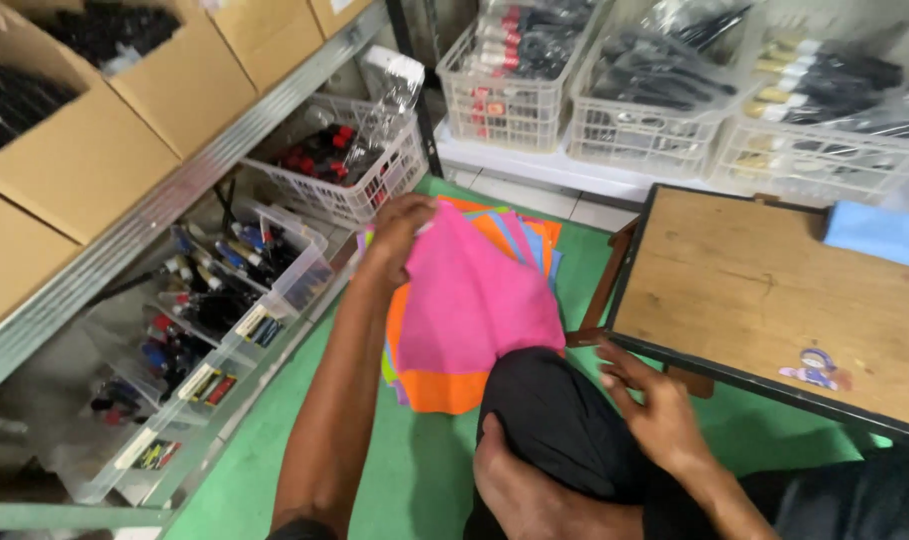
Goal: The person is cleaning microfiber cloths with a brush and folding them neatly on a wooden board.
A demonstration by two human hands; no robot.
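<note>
Left hand (399, 232) is pinching the top corner of the pink cloth (474, 300), which hangs just below it over a stack of colored cloths (444, 385). Looks light and floppy, so a corner grip seems best. Right hand (659, 410) rests half-open on the knee, holding nothing.

Single view only: head camera, worn on person's head, looking steeply down and forward over own lap toward green floor (414, 470). Close range: forearms and knee fill lower frame. View tilted, horizon slanting. Landmark: stack of coloured cloths (469, 300), near frame centre. Left of stack: metal shelf (144, 225) running diagonally, seen from above and side. Right of stack: wooden bench (764, 290), top seen obliquely. Beyond stack, at top edge: white baskets (654, 120). No second view, so no shared area.
</note>
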